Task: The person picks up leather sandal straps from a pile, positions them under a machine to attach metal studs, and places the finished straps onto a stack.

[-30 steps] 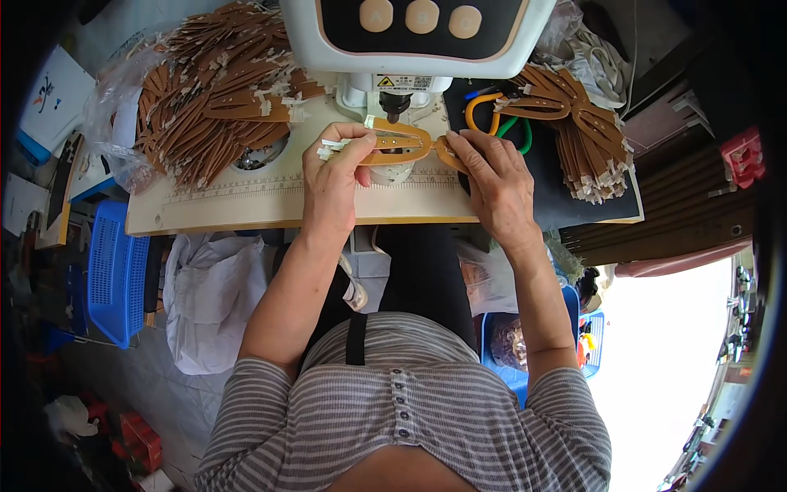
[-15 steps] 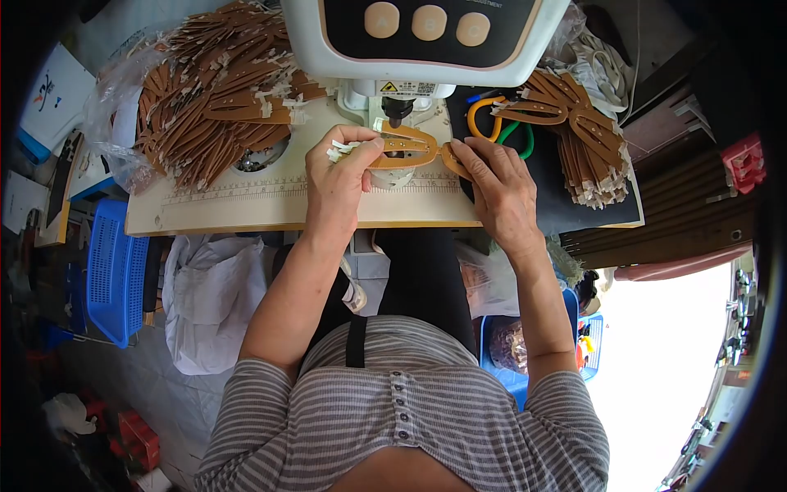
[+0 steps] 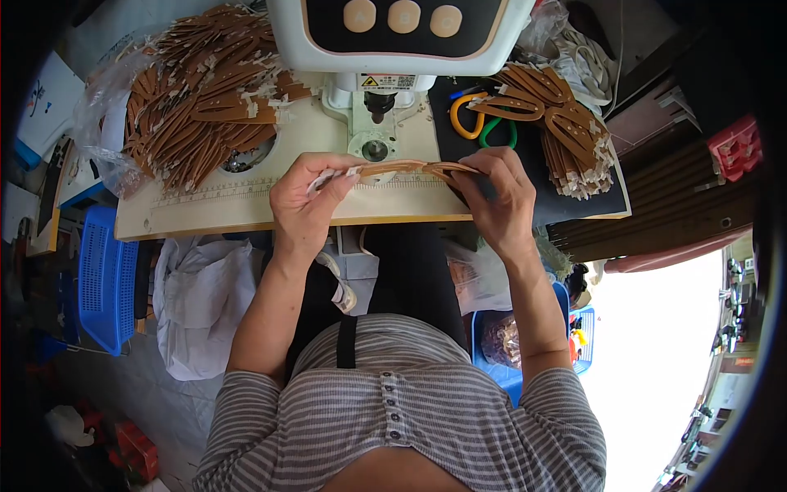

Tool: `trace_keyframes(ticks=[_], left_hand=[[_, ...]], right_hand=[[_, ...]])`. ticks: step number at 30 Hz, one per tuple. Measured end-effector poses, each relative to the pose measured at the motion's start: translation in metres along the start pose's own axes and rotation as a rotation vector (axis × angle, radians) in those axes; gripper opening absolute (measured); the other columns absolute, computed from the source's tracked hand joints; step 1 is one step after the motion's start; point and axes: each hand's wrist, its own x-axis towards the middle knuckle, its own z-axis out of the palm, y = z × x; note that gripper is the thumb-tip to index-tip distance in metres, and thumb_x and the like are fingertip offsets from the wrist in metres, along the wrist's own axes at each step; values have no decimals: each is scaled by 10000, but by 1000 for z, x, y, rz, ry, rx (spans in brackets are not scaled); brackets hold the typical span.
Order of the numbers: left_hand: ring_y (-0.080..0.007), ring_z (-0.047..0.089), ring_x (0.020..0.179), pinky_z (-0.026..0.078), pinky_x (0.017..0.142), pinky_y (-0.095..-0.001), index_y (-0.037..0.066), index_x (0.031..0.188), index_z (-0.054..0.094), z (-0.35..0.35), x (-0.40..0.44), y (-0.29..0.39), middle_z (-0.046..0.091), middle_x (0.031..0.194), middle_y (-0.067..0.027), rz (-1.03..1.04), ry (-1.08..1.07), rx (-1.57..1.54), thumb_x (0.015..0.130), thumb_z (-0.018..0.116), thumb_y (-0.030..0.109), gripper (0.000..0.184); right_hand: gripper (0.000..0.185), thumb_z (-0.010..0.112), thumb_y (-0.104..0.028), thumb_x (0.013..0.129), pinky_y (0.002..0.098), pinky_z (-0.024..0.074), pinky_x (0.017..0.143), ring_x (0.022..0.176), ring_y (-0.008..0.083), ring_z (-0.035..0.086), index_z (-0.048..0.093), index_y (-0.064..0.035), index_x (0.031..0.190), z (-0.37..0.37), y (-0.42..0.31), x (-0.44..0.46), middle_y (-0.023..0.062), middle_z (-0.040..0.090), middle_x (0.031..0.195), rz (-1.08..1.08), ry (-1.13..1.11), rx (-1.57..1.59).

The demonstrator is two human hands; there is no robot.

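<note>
A brown strap piece (image 3: pixel 398 166) is stretched edge-on between my two hands, in front of the white machine (image 3: pixel 393 49). My left hand (image 3: pixel 307 197) pinches its left end, where pale tape tabs stick out. At the other end my right hand (image 3: pixel 502 197) grips the strap, its fingers closed round it. Behind the strap are the machine's dark press head (image 3: pixel 379 104) and the round metal die (image 3: pixel 375 149) below it, with nothing between them. The strap's slots and studs hardly show at this angle.
A big heap of brown strap pieces (image 3: pixel 197 107) lies on the left of the table (image 3: pixel 172 215). On the right, a stack of similar pieces (image 3: pixel 578 139) rests on a black mat, beside orange-handled scissors (image 3: pixel 466 121) and a green loop (image 3: pixel 498 131). A blue basket (image 3: pixel 106 279) stands lower left.
Both hands have drawn the strap from the press toward my body and tipped it from face-up to edge-on. The round die is now uncovered. The camera view has shifted slightly.
</note>
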Motion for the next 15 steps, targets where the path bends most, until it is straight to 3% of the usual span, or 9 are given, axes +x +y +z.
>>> trace_keyframes(ticks=[4,5,9,10,12,13,15], left_hand=[[-256,599,974,457,821,-303,46,750,542,-9,0,6,663,883,-99,436,-75,348,737,558,-108,156],[-299,597,986,448,832,-341,50,696,528,-8,-3,13,667,883,-95,462,-77,415,702,556,-115,167],[-304,600,970,436,832,-355,49,699,536,-7,-7,17,667,878,-68,594,-80,527,697,562,-107,158],[-310,584,992,441,842,-356,39,707,534,-6,-8,16,658,887,-89,540,-96,505,703,552,-126,166],[-324,552,1036,450,862,-357,20,724,531,-1,-12,14,640,904,-129,442,-137,446,715,532,-164,184],[-297,548,1039,441,882,-348,12,820,555,1,-11,11,622,964,-137,462,-182,413,736,547,-147,180],[-285,580,978,459,839,-346,16,854,569,18,-15,14,627,957,-124,394,-77,383,742,568,-117,174]], right_hand=[[261,657,-31,583,308,422,690,819,196,592,593,-71,833,-4,-6,-2,46,585,870,-391,169,-254],[259,644,-42,580,306,420,690,822,193,595,592,-77,831,-4,-5,-2,45,586,871,-442,191,-281],[241,612,-73,611,305,423,693,822,188,607,587,-87,850,-9,-6,-1,38,595,894,-535,185,-344],[244,613,-74,613,305,425,694,824,185,607,586,-88,855,-12,-6,-1,36,595,894,-537,166,-362],[232,647,-39,636,296,438,649,775,196,605,589,-75,859,-21,-6,-4,42,604,863,-372,53,-209],[208,647,-16,673,289,452,637,762,198,607,596,-58,870,-28,-6,-5,55,608,855,-239,-4,-139],[160,629,13,747,272,478,625,743,177,609,607,-28,901,-39,0,-11,72,614,840,70,-30,118]])
